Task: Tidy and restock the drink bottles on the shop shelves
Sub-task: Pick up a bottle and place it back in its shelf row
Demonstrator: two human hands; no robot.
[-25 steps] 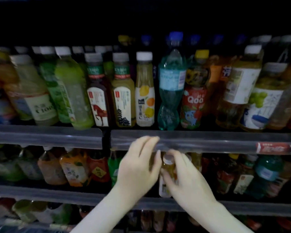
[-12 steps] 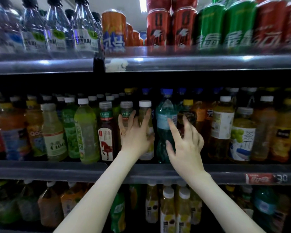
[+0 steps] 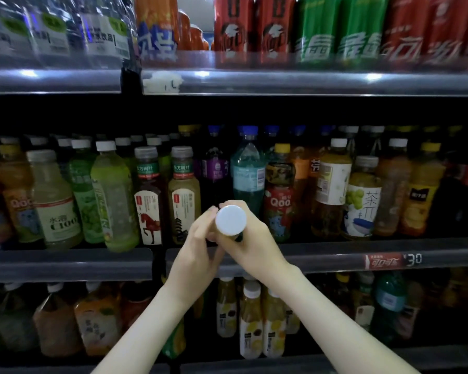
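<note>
Item: white-capped plastic juice bottle (image 3: 230, 220). Half a second ago upright in the front row of the grey metal middle shelf (image 3: 65, 263); now lifted out, cap tipped toward the camera. Left hand (image 3: 197, 247) and right hand (image 3: 254, 247) both grip its body. A gap remains; probably bound for the matching yellow-labelled bottles (image 3: 250, 319) below.

A red price tag (image 3: 382, 261) reads 30, a white sticker (image 3: 161, 82) above.

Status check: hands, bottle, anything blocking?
Left hand, right hand both hold white-capped bottle, cap toward camera. Held before middle shelf. Front-row gap beside teal bottle clear.
</note>
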